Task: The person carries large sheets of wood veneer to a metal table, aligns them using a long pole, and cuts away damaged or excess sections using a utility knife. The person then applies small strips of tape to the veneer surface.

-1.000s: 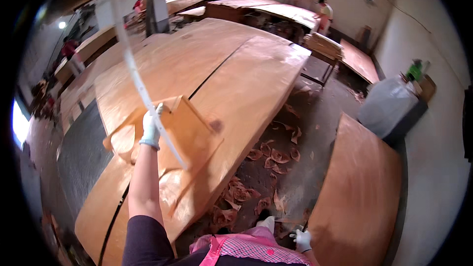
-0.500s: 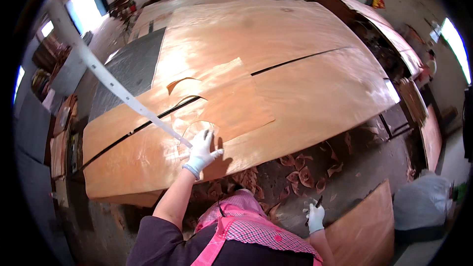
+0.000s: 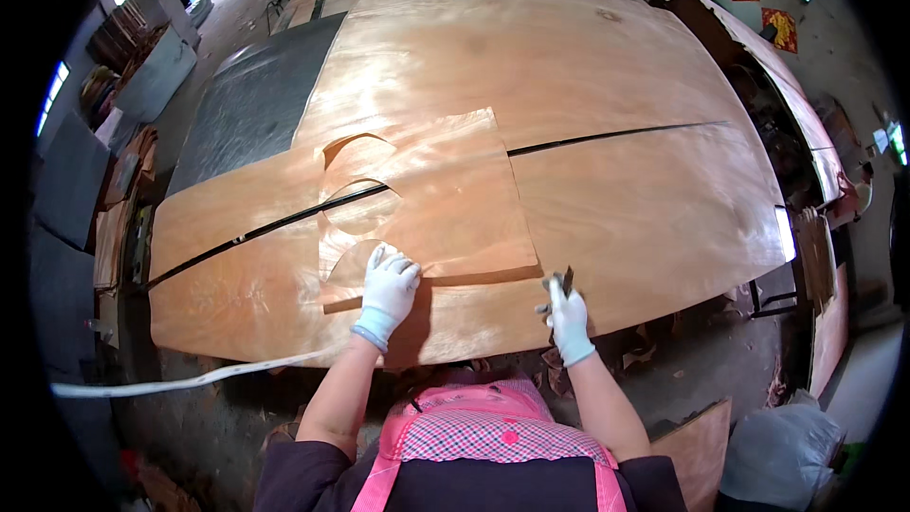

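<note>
My left hand [image 3: 387, 292] in a white glove has its fingers curled on the lower edge of a small tan veneer sheet [image 3: 455, 209], which has curved cut-outs along its left side. The sheet lies on a large veneer sheet [image 3: 654, 199] with a long dark slit, spread over the worktable. My right hand [image 3: 569, 318], also gloved, grips a small dark tool, apparently a blade, beside the small sheet's lower right corner. A long white perforated strip [image 3: 190, 379] lies across the lower left, its inner end at the table's near edge.
A dark panel [image 3: 237, 104] lies at the back left. Veneer stacks [image 3: 813, 256] and a co-worker [image 3: 858, 194] are at the right. Lower right are a leaning board [image 3: 692, 446] and a pale plastic bag [image 3: 777, 455]. Scraps [image 3: 559, 370] litter the floor under the table.
My view has turned left and squared to the table. The white strip has dropped to the near edge, released by my left hand. My right hand with the tool has risen beside the sheet.
</note>
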A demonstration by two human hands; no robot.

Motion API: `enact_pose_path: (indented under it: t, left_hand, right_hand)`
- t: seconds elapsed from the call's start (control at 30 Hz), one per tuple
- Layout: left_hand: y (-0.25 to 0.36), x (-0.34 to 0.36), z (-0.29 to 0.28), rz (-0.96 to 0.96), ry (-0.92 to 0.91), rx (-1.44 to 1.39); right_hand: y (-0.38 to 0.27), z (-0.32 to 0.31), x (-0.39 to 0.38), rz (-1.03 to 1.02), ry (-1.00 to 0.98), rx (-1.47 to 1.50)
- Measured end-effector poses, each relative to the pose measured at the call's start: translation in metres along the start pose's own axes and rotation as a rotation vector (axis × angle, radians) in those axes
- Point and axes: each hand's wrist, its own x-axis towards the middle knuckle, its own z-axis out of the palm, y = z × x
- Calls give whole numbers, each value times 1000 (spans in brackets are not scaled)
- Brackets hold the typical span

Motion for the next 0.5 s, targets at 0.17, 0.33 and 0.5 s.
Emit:
enact_pose_path:
  t: [0.17,0.33,0.5]
  left_hand:
    - [-7,51,-42,-3,113,37]
    - [10,73,-103,-43,302,124]
    - [21,19,-77,-276,3,104]
  right_hand:
    - [-77,32,46,216,-65,240]
    - [-138,50,48,-116,-316,-4]
    - [-106,44,73,-61,-435,-360]
